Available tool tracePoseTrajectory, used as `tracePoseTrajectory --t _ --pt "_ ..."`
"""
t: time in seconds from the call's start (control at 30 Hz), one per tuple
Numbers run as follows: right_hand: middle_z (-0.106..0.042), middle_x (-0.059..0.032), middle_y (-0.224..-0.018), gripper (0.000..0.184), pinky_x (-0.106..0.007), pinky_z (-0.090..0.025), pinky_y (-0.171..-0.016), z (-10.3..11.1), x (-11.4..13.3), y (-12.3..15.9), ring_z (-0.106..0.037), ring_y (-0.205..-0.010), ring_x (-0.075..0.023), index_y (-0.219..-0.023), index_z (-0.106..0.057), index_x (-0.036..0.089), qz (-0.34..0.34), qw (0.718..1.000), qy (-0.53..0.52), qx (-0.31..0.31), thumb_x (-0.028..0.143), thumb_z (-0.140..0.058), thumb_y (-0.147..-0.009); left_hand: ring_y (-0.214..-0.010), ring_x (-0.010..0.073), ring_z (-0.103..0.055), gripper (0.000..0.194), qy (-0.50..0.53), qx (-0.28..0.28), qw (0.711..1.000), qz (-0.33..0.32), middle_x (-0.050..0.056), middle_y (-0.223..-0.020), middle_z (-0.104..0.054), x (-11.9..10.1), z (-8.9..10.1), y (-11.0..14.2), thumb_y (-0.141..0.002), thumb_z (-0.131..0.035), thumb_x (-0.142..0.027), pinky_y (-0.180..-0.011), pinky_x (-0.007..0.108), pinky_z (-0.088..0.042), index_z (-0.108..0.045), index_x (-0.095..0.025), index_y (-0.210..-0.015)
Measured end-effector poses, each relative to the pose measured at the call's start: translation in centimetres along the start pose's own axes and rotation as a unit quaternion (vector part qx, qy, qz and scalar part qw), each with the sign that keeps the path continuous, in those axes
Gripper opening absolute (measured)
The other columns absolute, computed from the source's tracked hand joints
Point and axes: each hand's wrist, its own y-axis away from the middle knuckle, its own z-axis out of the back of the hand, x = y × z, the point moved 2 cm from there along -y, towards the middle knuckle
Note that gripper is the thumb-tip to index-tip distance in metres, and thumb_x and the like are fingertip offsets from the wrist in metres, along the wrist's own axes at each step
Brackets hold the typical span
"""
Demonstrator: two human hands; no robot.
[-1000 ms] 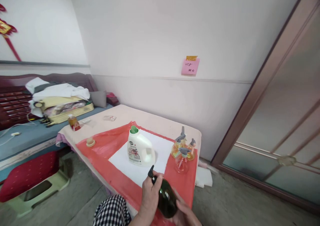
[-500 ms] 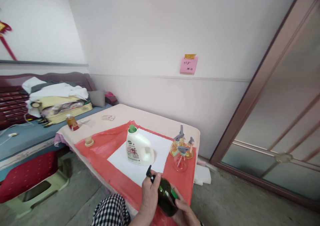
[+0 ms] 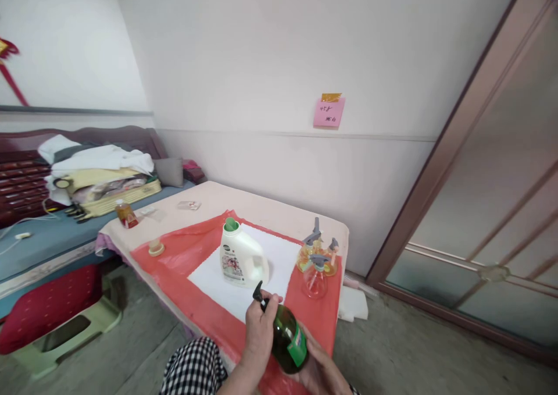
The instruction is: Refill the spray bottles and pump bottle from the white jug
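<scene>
A dark green pump bottle is tilted in front of me, with part of a bright green label showing. My left hand is closed around its neck, just below the black pump head. Around the lower body and base, my right hand supports the bottle, its fingers partly hidden. Beyond them a white jug with a green top stands upright on a white sheet. To the right are a clear spray bottle and yellowish spray bottles with grey triggers.
A red plastic cover lies over the table. At its left are a small jar lid and an amber bottle. A red-topped stool stands at lower left; a pink note hangs on the wall.
The dark green bottle has turned in my hands, bringing more of its green label into view. Its pump head has risen slightly. The things on the table have stayed in place.
</scene>
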Motion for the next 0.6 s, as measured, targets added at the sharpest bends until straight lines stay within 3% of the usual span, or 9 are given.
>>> tracePoseTrajectory --t 0.13,0.2,0.27,0.4,0.6 --pt "-0.064 -0.0135 -0.127 0.070 -0.036 -0.056 -0.073 0.12 -0.31 0.21 -0.062 -0.109 -0.0286 -0.129 -0.058 0.023 -0.082 0.997 -0.010 0.012 0.071 -0.057 -0.079 -0.069 0.0219 -0.061 0.036 0.004 0.021 1.000 0.013 0.005 -0.069 -0.067 0.33 -0.48 0.34 -0.080 -0.056 -0.055 -0.072 0.033 -0.046 -0.061 -0.019 -0.075" --pt "-0.065 -0.0122 -0.126 0.062 -0.034 -0.055 -0.074 0.29 -0.33 0.31 -0.062 -0.109 -0.0273 -0.127 -0.059 0.024 -0.084 0.996 -0.001 -0.003 0.063 -0.062 -0.081 -0.070 0.0219 -0.062 0.036 0.005 0.022 1.000 0.009 0.004 -0.069 -0.067 0.53 -0.64 0.42 -0.080 -0.056 -0.055 -0.073 0.033 -0.046 -0.061 -0.019 -0.075" --pt "-0.062 -0.0085 -0.132 0.057 -0.038 -0.054 -0.080 0.35 -0.17 0.40 -0.061 -0.111 -0.0263 -0.130 -0.056 0.029 -0.039 0.999 0.011 -0.020 0.049 -0.071 -0.079 -0.074 0.0230 -0.063 0.036 0.010 0.012 1.000 0.003 0.006 -0.072 -0.069 0.66 -0.64 0.33 -0.079 -0.057 -0.055 -0.076 0.034 -0.046 -0.061 -0.019 -0.074" --pt "-0.060 -0.0085 -0.134 0.065 -0.045 -0.049 -0.091 -0.02 -0.03 0.49 -0.057 -0.117 -0.0293 -0.131 -0.055 0.030 0.027 0.999 0.015 -0.018 0.038 -0.078 -0.071 -0.075 0.0246 -0.065 0.036 0.025 -0.018 0.999 0.012 0.007 -0.073 -0.071 0.79 -0.48 0.02 -0.077 -0.059 -0.055 -0.077 0.035 -0.047 -0.061 -0.019 -0.072" --pt "-0.061 -0.0061 -0.133 0.073 -0.043 -0.046 -0.096 -0.41 0.02 0.29 -0.054 -0.121 -0.0278 -0.130 -0.056 0.031 0.067 0.998 -0.008 -0.020 0.027 -0.084 -0.062 -0.074 0.0245 -0.065 0.033 0.026 -0.034 0.999 0.017 0.006 -0.070 -0.070 0.86 -0.80 -0.19 -0.077 -0.059 -0.053 -0.077 0.034 -0.046 -0.059 -0.021 -0.072"
